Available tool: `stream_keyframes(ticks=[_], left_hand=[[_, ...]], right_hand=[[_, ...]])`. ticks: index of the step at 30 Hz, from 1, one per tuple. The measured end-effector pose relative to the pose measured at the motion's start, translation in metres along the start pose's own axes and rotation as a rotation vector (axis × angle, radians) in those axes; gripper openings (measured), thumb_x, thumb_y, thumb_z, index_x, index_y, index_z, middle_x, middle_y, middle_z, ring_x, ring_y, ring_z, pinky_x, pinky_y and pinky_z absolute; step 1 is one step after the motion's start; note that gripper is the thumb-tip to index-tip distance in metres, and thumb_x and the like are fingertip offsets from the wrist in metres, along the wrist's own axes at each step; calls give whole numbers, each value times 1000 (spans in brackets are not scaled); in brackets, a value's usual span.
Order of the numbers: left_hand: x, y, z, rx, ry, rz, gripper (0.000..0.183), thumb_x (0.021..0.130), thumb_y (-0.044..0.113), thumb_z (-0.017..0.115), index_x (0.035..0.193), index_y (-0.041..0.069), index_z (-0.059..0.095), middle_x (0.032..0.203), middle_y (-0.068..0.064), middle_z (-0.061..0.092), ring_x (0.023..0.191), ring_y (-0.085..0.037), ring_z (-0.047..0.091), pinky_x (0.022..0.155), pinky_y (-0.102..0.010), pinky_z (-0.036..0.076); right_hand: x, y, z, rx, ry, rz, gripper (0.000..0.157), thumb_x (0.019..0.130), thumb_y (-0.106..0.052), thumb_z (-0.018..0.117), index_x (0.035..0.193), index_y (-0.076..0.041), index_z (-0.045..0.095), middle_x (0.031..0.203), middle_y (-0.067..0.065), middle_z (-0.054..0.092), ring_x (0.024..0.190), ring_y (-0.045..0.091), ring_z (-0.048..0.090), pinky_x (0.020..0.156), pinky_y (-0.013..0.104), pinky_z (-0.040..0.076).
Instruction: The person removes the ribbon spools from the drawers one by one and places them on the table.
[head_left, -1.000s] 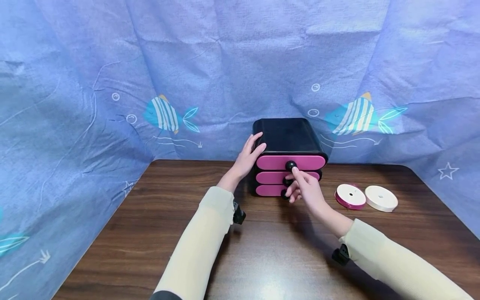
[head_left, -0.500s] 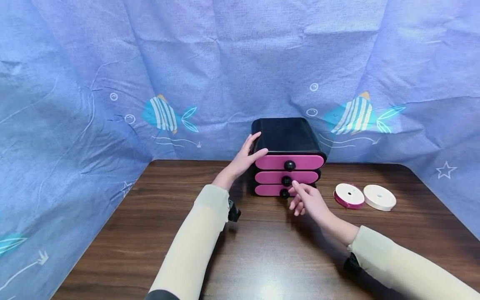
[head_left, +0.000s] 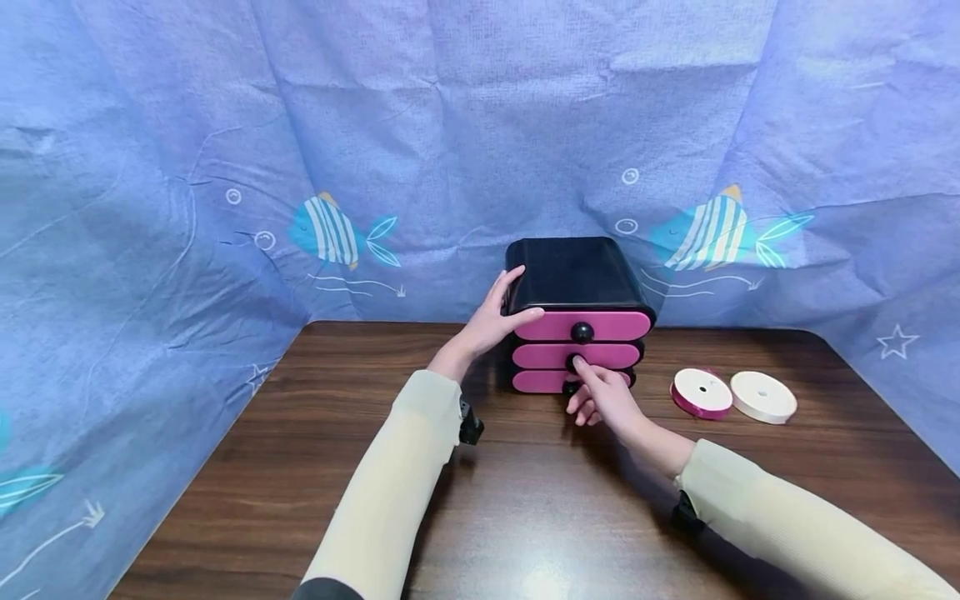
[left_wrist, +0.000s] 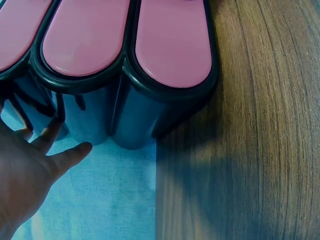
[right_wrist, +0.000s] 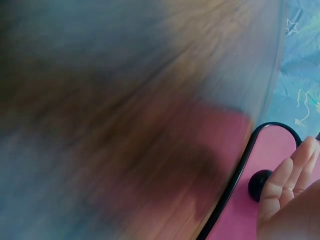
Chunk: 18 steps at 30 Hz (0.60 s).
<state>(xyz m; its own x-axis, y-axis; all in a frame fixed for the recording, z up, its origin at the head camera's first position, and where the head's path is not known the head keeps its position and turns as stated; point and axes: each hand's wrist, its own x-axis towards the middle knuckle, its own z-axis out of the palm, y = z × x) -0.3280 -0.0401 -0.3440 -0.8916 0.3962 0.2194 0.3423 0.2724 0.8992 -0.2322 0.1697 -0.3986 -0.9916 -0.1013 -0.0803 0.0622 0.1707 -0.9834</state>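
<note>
A black drawer cabinet (head_left: 573, 271) with three stacked pink drawer fronts (head_left: 546, 326) stands at the back of the table. Each front carries a round black knob (head_left: 582, 332). My left hand (head_left: 489, 321) rests spread against the cabinet's upper left side, its thumb reaching onto the top front; the left wrist view shows this hand (left_wrist: 30, 172) beside the black side wall. My right hand (head_left: 611, 400) pinches the middle drawer's knob (head_left: 572, 362), thumb on top, other fingers loosely bent below. In the right wrist view its fingers (right_wrist: 277, 187) lie beside the lowest knob (right_wrist: 259, 185).
Right of the cabinet, two ribbon spools lie flat: a white-and-magenta spool (head_left: 701, 393) and a white spool (head_left: 762, 397). They sit close together on the brown wooden table (head_left: 337, 450). A blue fish-print cloth (head_left: 465, 150) hangs just behind the cabinet.
My right hand has left the top knob, drawn back slightly, then come down to the middle knob. My left thumb has slid a little right along the cabinet's front. The spools have stayed put.
</note>
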Motion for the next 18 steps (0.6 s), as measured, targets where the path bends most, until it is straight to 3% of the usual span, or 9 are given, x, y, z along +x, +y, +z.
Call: stream_keyframes(ticks=[18], left_hand=[[0,-1,1,-3,14,-3,76,88,42,69,151,42,26,163,0,-2,146,-20,9,111,-52,21]], right_hand=[[1,1,11,44,88,-10,60,104,-44,36,117,11,55,54,1,60,40,9,53,43,24,42]])
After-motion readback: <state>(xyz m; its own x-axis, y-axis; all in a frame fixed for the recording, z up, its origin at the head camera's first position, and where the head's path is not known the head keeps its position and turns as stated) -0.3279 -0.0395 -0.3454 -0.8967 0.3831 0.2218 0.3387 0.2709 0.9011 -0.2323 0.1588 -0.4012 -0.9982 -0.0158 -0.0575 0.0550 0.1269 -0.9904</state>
